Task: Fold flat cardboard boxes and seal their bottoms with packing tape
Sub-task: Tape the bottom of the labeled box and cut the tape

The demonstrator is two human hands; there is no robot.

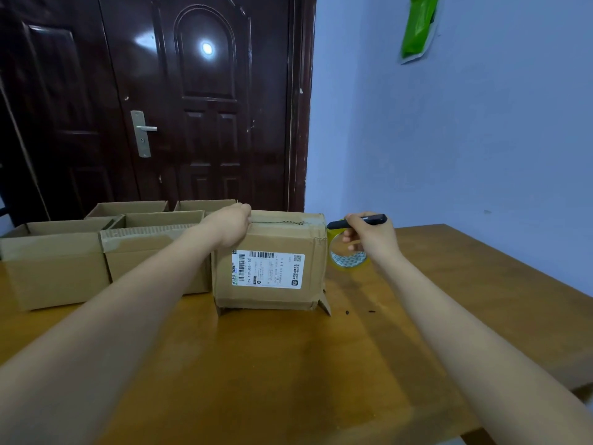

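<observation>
A cardboard box stands on the wooden tabletop, a little beyond the middle, with its flaps folded shut on the upper side and a white shipping label on the face toward the person. At its lower right corner a small flap sticks out and touches the tabletop. The left hand lies on the upper left edge of this box, fingers bent over the top where the seam runs; it presses the box and holds nothing else. The right hand is just beside the right side of the box. Its fingers go through the roll of packing tape, which is clear with a yellowish tone and hangs upright close to the box corner, and the same hand also grips a black pen-like tool that points toward the top right edge of the box. Whether the tape already sticks to the box, I cannot tell. To the left, touching the labelled box, several open boxes stand in rows and fill the left part of the tabletop up to its far edge. Two small dark specks lie on the wood near the right forearm. Behind the tabletop is a dark brown door with a metal handle, and on the pale blue wall at the right hangs a green bag.
</observation>
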